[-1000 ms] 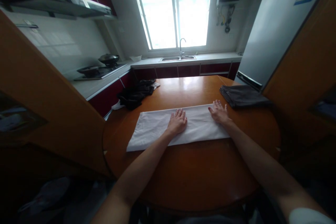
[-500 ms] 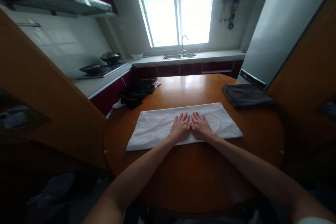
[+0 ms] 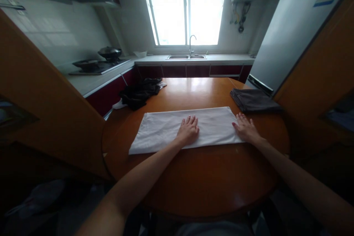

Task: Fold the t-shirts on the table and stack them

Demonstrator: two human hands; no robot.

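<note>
In the head view, a rounded wooden table (image 3: 204,177) is seen before a kitchen window (image 3: 174,7). Bare wood is left on the near and far sides of the white cloth (image 3: 212,127), laid flat across the middle; folded dark cloth (image 3: 256,100) is placed beyond its right end. The left hand (image 3: 188,131) is rested flat near its centre, fingers slightly spread; the right hand (image 3: 245,128) is laid at its right edge, fingers fanned.

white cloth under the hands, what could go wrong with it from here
The flat white fabric cloth shows creases on its left part, which could set if pressed as they are. The right hand is at the cloth's right edge and might drag it askew. The glossy brown wooden table may let it slide.
</note>
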